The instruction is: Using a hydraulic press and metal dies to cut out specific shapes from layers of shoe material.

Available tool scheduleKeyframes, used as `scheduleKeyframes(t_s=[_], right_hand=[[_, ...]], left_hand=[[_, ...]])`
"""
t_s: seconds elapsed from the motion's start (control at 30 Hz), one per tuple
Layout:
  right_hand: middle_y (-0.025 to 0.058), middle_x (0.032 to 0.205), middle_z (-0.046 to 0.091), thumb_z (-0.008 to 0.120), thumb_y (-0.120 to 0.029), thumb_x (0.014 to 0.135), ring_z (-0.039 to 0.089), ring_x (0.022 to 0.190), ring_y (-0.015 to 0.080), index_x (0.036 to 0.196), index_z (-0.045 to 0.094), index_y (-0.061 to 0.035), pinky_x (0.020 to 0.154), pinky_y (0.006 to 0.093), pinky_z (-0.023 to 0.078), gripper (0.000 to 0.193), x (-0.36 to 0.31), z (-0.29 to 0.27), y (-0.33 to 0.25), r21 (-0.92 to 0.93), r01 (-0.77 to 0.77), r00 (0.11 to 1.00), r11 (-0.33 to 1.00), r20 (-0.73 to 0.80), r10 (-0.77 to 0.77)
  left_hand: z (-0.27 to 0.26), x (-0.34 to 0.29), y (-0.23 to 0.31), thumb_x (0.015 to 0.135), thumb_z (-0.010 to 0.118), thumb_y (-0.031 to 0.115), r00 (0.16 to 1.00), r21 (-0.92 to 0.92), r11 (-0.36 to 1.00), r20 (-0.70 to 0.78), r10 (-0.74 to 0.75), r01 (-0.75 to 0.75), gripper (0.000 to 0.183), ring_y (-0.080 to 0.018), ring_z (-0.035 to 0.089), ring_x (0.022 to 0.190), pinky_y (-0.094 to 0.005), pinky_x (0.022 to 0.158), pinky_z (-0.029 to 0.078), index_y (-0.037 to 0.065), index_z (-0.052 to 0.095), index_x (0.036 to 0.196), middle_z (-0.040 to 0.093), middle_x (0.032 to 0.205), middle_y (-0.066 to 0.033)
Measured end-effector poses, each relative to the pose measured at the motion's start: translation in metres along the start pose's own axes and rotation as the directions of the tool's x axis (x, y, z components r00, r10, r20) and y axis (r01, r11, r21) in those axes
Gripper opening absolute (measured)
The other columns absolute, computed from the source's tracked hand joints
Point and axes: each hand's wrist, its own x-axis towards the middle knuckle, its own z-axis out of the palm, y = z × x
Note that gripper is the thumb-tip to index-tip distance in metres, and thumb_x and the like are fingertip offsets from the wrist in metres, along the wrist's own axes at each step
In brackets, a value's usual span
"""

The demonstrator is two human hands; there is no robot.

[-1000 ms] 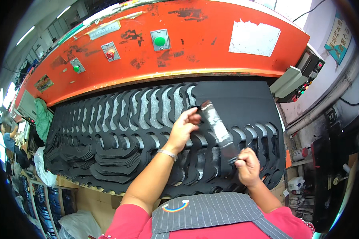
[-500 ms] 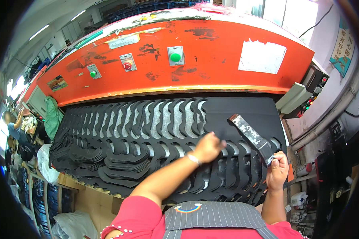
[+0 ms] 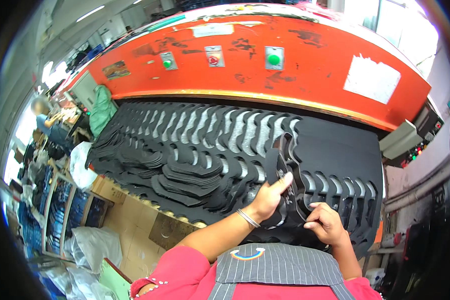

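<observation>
My left hand [image 3: 269, 199] is closed, its thumb on top, round a curved black foam piece [image 3: 271, 165]. Right against that piece is a wavy cutting die [image 3: 298, 186], a narrow dark metal strip-shaped tool with pale marks and a brownish far end. My right hand [image 3: 328, 224] grips the near end of the die with curled fingers. Both are held above a black foam sheet [image 3: 340, 145] full of crescent cut-outs. My left fingers are partly hidden behind the piece, so I cannot tell whether they also touch the die.
Stacks of cut black foam pieces [image 3: 192, 180] lie left on the sheet. Behind it runs an orange machine beam [image 3: 315, 65] with green buttons [image 3: 274, 59] and a red button [image 3: 213, 60]. A rack [image 3: 60, 220] and plastic bags stand left. Farther off, another person [image 3: 50, 120] is at work.
The view has swung right. My right hand has brought the die nearer and upright in front of me. My left hand has moved to it and now holds a foam piece against it.
</observation>
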Motion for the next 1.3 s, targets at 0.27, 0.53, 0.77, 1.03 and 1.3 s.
scheduleKeyframes(t_s=[0.27,0.53,0.77,1.03,1.3], right_hand=[[0.0095,0.134,0.048,0.068,-0.027,0.089,0.045,0.124,0.0179,0.140,0.033,0.0019,0.105,0.0340,0.035,0.069,-0.001,0.032,0.003,0.635,-0.256,0.947,0.729,0.013,0.321],[0.0057,0.102,0.061,0.062,-0.011,0.087,0.063,0.091,0.0167,0.107,0.058,-0.0014,0.069,0.0310,0.057,0.022,-0.005,0.036,-0.019,0.805,-0.372,0.727,0.462,-0.057,0.685],[0.0094,0.110,0.059,0.058,-0.053,0.089,0.058,0.099,0.0198,0.127,0.048,0.0044,0.090,0.0309,0.044,0.070,-0.001,0.038,-0.015,0.485,-0.218,0.887,0.847,-0.263,0.379],[0.0122,0.079,0.062,0.071,-0.058,0.074,0.061,0.067,0.0223,0.098,0.058,0.0029,0.059,0.0297,0.047,0.066,-0.014,0.048,-0.021,0.609,-0.199,0.887,0.768,-0.221,0.406],[0.0089,0.085,0.064,0.064,-0.036,0.084,0.063,0.070,0.0155,0.106,0.057,0.0008,0.052,0.0240,0.045,0.044,-0.005,0.002,0.000,0.726,-0.361,0.779,0.585,-0.109,0.617]], left_hand=[[0.026,-0.042,-0.020,0.085,0.073,0.016,0.970,0.340,0.926,0.228,0.086,-0.162,0.059,-0.0142,0.051,0.108,-0.0328,0.096,0.042,0.005,0.039,0.131,0.055,0.115,-0.0046],[0.050,-0.046,-0.010,0.074,0.080,0.011,0.946,0.496,0.863,0.314,-0.080,-0.091,0.074,-0.0166,0.051,0.115,-0.0320,0.097,0.043,0.005,0.041,0.138,0.054,0.123,-0.0103],[0.049,-0.029,0.010,0.073,0.084,0.017,0.945,0.395,0.872,-0.027,0.325,-0.289,0.055,-0.0111,0.057,0.095,-0.0287,0.085,0.048,0.002,0.052,0.115,0.061,0.102,-0.0051],[0.020,-0.027,0.028,0.079,0.073,-0.003,0.982,0.234,0.954,0.083,0.171,-0.186,0.037,-0.0146,0.065,0.090,-0.0305,0.084,0.053,-0.001,0.059,0.112,0.067,0.103,-0.0082],[-0.036,-0.036,0.152,0.065,0.066,-0.005,0.909,0.943,-0.217,0.309,0.281,-0.253,0.043,-0.0305,0.064,0.097,-0.0373,0.084,0.053,0.006,0.065,0.106,0.067,0.102,-0.0117]])
